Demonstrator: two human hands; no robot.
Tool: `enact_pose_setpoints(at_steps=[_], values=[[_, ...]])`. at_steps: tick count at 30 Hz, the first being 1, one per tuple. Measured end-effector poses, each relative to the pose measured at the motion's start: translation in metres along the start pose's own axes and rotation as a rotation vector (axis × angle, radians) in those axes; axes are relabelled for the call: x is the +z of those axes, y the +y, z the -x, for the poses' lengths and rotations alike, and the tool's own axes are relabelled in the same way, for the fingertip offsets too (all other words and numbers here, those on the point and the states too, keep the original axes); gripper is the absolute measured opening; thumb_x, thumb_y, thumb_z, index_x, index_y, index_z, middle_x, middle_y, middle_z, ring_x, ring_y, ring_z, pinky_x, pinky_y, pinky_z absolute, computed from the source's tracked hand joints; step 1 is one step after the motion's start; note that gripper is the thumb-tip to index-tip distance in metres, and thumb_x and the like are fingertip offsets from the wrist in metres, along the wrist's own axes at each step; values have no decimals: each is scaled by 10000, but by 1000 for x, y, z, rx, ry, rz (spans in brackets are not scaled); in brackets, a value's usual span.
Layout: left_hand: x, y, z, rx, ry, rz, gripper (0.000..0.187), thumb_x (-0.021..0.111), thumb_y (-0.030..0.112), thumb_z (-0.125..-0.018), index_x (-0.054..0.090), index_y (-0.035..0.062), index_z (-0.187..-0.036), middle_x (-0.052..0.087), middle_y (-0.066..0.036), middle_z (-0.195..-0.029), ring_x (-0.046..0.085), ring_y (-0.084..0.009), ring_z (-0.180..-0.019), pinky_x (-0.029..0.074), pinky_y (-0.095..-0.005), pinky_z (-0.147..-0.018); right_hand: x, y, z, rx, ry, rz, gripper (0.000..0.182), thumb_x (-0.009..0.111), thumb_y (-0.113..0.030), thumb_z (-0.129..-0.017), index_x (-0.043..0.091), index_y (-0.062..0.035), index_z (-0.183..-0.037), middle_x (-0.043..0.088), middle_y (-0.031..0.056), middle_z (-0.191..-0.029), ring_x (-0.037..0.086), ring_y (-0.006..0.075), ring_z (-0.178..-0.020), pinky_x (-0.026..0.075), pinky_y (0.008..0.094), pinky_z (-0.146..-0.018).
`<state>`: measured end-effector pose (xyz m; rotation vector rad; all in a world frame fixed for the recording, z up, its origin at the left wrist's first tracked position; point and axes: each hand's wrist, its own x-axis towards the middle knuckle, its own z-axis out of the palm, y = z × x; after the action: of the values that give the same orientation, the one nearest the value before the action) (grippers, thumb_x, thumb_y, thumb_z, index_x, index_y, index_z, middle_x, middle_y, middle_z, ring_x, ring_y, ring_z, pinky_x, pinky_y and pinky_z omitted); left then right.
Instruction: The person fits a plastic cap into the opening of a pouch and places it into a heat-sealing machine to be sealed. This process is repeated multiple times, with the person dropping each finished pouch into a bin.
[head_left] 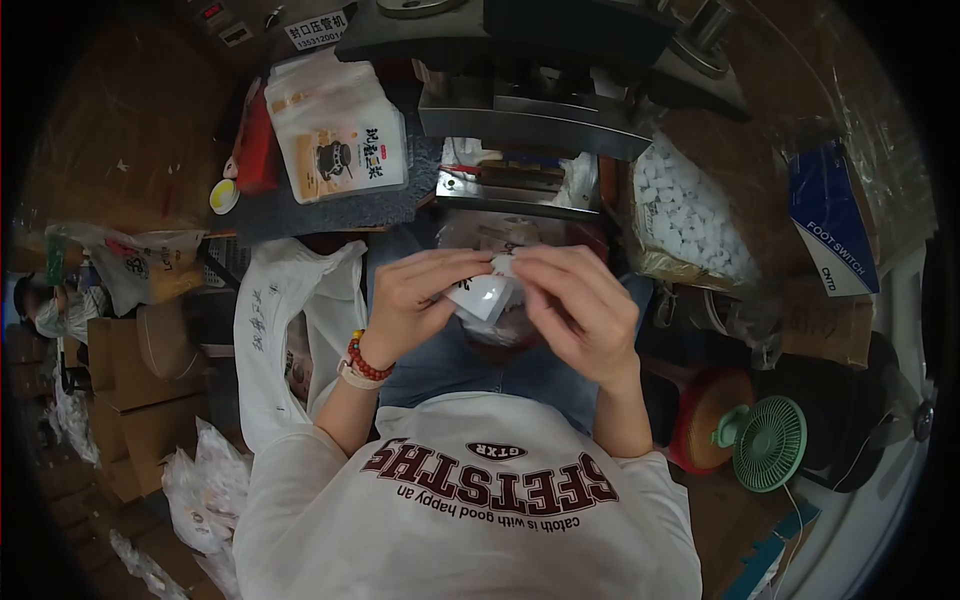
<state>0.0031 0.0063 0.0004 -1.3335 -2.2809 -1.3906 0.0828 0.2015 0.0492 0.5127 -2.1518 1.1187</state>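
Observation:
Both hands meet in front of my lap around a small white printed plastic pouch (484,300). My left hand (420,292) pinches its left side near the top, with the fingers stretched along the edge. On the other side, my right hand (582,308) grips the top of the pouch between thumb and fingers. A small white piece, perhaps a spout or cap, shows between the fingertips; its exact shape is hidden. Just beyond the hands stands a metal press machine (530,120). To the left, a stack of printed pouches (345,145) lies on a dark mat (385,210).
An open box of small white caps (685,205) stands right of the machine. Farther right are a blue FOOT SWITCH box (832,225) and a green fan (770,443). A white bag (265,335) hangs at the left, near cardboard boxes (135,375). A red object (258,145) lies beside the pouch stack.

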Motion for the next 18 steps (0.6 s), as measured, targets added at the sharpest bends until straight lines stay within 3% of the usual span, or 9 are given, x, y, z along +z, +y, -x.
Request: enact_pose_setpoints(at_steps=[3,7,9,11,12,14,16,17,18], values=[[3,-2,-10,-36,67,-81,442,570,-63,-615,696,66,-1019,701,-70,-1046,671,-266,-972,547,-326,-810,-12,2,5,-5,109,231,244,674,108,-698,652,53,-936,659,142,-942,637,268,-796,518,323,-694],[3,5,-22,0,43,-262,464,567,-55,-595,696,57,-1026,701,-78,-1040,676,-271,-946,549,-327,-799,-9,7,4,4,-139,301,246,670,108,-708,648,48,-945,654,143,-954,635,270,-798,523,319,-682],[0,3,-24,-11,9,-131,416,587,-47,-628,702,54,-1014,701,-88,-1025,679,-271,-937,549,-324,-788,-12,13,2,-11,-128,242,295,679,100,-708,647,32,-993,648,140,-980,635,257,-800,521,304,-676],[2,0,-25,-25,-28,-1,368,606,-39,-660,708,52,-1002,702,-99,-1011,681,-271,-929,549,-321,-777,-15,18,1,29,-88,-19,361,685,-8,-752,603,15,-1103,609,152,-1041,614,279,-880,522,344,-710],[9,-5,-23,-102,-34,131,272,636,6,-727,709,33,-988,710,-91,-959,688,-232,-863,543,-299,-730,-12,21,-1,32,-87,-19,361,685,-8,-752,603,15,-1103,609,152,-1041,614,279,-880,522,344,-710],[31,-19,-17,-182,-43,267,188,667,50,-795,710,15,-974,718,-84,-908,694,-193,-798,537,-278,-683,-6,27,-6,359,-26,18,308,688,17,-775,641,-7,-1078,634,105,-1056,590,136,-734,489,258,-645],[57,-37,-11,-730,-138,637,226,690,190,-876,707,-19,-961,708,-34,-798,649,-86,-680,497,-231,-588,-15,37,-4,428,29,84,322,682,-3,-794,624,-15,-1110,627,120,-1033,595,171,-738,492,270,-642],[66,-43,-11,-811,-108,706,284,698,232,-882,701,-48,-930,684,-12,-743,595,-28,-629,457,-205,-529,-23,44,-5,490,88,152,336,677,-23,-814,607,-24,-1142,620,134,-1011,601,206,-742,495,281,-639],[65,-44,-17,-814,-105,707,284,698,232,-882,701,-48,-930,684,-12,-743,595,-28,-629,457,-205,-529,-34,43,-5,563,146,226,297,667,-42,-832,609,-18,-1122,617,117,-1022,583,180,-736,475,259,-618]])
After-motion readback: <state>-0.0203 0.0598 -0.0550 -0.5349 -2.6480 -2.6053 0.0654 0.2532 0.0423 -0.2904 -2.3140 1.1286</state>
